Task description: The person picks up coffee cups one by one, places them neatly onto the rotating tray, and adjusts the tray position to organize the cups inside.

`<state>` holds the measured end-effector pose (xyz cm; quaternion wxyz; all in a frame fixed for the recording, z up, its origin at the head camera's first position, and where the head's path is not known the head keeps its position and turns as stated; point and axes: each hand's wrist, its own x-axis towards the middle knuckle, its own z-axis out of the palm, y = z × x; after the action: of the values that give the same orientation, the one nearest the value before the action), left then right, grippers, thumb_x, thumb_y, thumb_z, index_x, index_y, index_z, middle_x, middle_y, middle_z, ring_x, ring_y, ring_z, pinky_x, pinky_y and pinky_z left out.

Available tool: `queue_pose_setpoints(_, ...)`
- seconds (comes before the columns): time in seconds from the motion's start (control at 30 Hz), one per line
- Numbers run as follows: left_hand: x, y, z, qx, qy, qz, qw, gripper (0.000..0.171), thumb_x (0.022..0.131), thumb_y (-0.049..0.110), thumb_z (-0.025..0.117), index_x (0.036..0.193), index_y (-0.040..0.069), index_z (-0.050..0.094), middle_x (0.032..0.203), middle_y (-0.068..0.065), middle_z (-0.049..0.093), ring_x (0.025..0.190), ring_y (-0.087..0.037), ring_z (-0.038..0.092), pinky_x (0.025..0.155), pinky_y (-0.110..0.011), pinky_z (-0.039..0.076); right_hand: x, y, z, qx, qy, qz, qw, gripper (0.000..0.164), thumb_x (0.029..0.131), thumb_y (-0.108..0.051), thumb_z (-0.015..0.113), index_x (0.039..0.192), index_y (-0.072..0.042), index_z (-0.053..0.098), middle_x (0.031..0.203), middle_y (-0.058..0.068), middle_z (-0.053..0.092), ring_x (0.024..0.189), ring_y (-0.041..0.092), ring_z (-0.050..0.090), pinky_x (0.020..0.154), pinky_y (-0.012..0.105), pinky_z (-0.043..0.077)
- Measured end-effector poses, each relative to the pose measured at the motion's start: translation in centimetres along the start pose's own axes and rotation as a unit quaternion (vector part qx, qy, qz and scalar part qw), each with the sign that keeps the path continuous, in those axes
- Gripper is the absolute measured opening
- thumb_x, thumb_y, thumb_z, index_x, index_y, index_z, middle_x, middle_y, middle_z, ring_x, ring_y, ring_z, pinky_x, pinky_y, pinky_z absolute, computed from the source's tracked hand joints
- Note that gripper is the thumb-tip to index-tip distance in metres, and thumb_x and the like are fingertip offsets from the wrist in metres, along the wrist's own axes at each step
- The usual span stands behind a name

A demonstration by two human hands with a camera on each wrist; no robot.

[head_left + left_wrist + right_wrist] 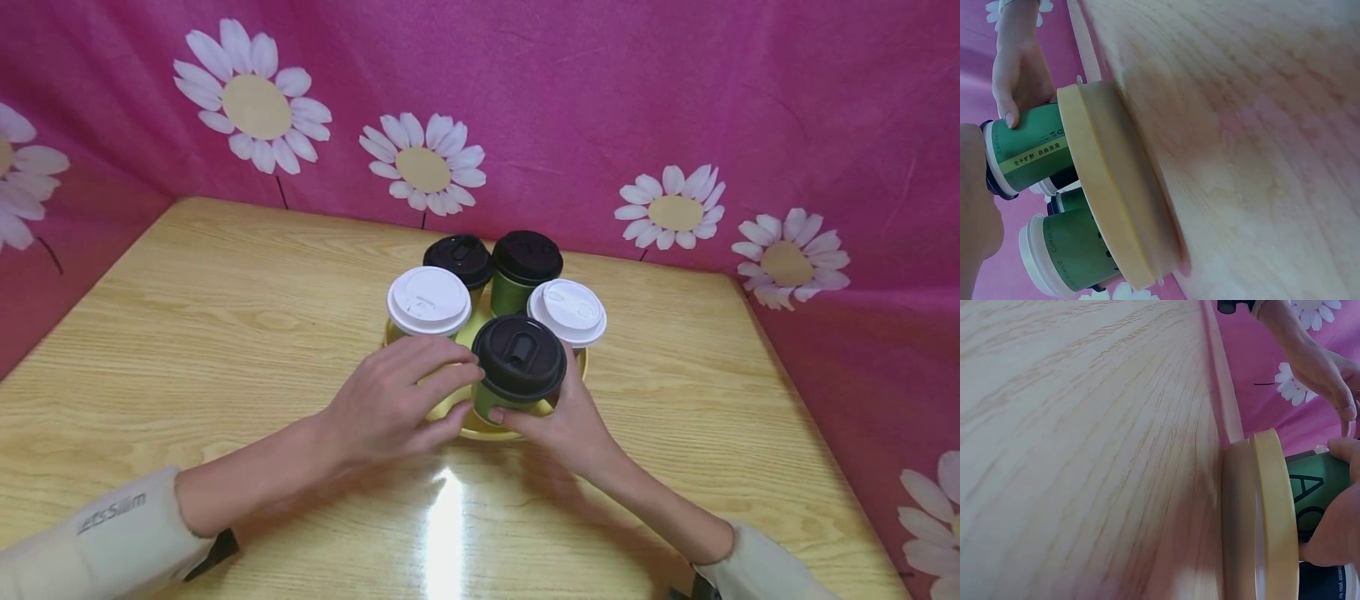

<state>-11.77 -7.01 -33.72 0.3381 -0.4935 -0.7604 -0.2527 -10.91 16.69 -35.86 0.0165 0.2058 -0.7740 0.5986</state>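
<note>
A green paper coffee cup with a black lid (pixel 521 357) stands at the front of a round yellow tray (pixel 1116 194). My right hand (pixel 573 425) holds this cup around its body, thumb across the front and fingers behind. From the left, my left hand (pixel 408 396) reaches to the same cup, fingers loosely bent and fingertips right at the lid's edge. Two white-lidded cups flank it, the left one (pixel 429 302) just beyond my left hand and the right one (pixel 567 312) beside my right fingers. Behind stand two black-lidded cups, the left one (pixel 460 258) and the right one (pixel 527 275).
The tray rests on a light wooden table (pixel 225 333), whose surface reflects a bright light near the front. A pink cloth (pixel 540 100) with large white daisies hangs behind the table and along both sides.
</note>
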Motion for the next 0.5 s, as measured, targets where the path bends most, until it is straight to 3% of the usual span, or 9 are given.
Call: queue_pose_setpoints(0.5, 1.2, -0.5, 0.9, 0.009, -0.023, 0.027, 0.9993, 0.041, 0.084, 0.015, 0.072, 0.123, 0.007, 0.066, 0.121, -0.009, 0.063, 0.115, -0.025, 0.058, 0.103, -0.036, 0.045, 0.3, 0.5, 0.1, -0.020, 0.002, 0.027, 0.999, 0.089, 0.071, 0.002, 0.086, 0.145, -0.010, 0.037, 0.140, 0.003, 0.050, 0.127, 0.016, 0.050, 0.106, 0.040, 0.042)
